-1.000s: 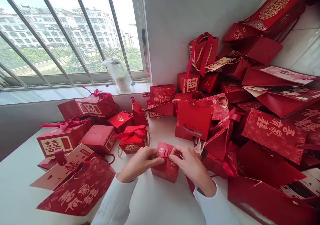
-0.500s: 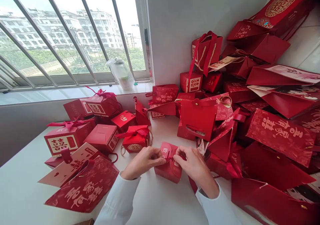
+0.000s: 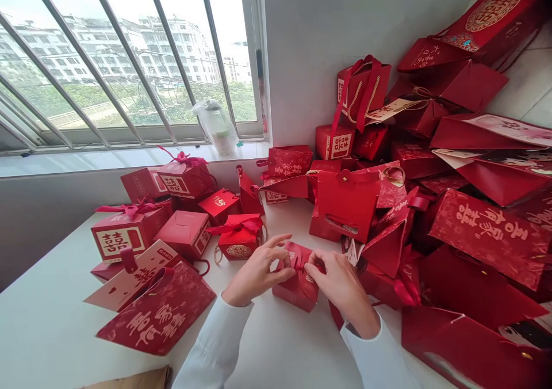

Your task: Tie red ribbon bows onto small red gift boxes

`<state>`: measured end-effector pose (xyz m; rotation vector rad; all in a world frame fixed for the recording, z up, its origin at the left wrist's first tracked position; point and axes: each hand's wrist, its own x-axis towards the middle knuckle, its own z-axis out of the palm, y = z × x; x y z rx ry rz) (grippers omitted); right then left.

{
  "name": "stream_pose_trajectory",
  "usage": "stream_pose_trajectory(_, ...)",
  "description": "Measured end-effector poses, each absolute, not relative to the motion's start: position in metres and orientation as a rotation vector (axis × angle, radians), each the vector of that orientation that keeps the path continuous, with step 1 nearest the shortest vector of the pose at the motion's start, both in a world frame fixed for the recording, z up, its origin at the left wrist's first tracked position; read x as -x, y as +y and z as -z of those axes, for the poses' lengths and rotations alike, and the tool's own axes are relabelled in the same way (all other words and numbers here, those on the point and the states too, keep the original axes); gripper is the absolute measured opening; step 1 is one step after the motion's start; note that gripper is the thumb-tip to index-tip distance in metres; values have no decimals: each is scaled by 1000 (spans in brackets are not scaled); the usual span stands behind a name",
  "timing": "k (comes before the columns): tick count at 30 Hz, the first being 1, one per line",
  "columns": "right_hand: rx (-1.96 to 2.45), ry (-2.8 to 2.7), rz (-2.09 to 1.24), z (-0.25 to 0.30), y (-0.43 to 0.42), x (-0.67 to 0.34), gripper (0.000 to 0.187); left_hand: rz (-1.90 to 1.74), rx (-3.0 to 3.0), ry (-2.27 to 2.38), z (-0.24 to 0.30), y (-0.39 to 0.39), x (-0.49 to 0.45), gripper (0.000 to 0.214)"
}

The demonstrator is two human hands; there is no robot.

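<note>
Left hand (image 3: 256, 274) and right hand (image 3: 340, 288) close together, the right pinching a small red cardboard gift box (image 3: 295, 291) (left's grip unclear) at six o'clock on a white table (image 3: 56, 320), red paper gift bags (image 3: 487, 233) heaped at three o'clock.

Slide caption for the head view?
Left hand and right hand finger a red ribbon on a small red gift box beside heaped gift bags.

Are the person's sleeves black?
No, the left sleeve and the right sleeve are both white.

Red gift box (image 3: 296, 291) with perhaps gold print
</note>
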<state>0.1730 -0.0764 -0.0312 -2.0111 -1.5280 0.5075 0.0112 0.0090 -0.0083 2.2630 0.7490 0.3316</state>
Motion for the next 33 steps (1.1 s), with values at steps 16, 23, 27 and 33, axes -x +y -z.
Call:
stream_pose_trajectory(16, 1824, -1611, -390, 38, -84, -174, 8, -376, -2252, 666, 10, 12, -10, 16)
stream_pose_trajectory(23, 1740, -1659, -468, 36, -81, -167, 10, -305, -2265, 568, 13, 11, -10, 61)
stream_pose_trajectory(27, 1780, -1696, -393, 41, -80, -168, 13, -306, -2335, 452, 16, 11, -14, 54)
stream_pose_trajectory(33, 1790, -1690, -391, 41, -82, -168, 15, -275, -2338, 416, 15, 12, -9, 55)
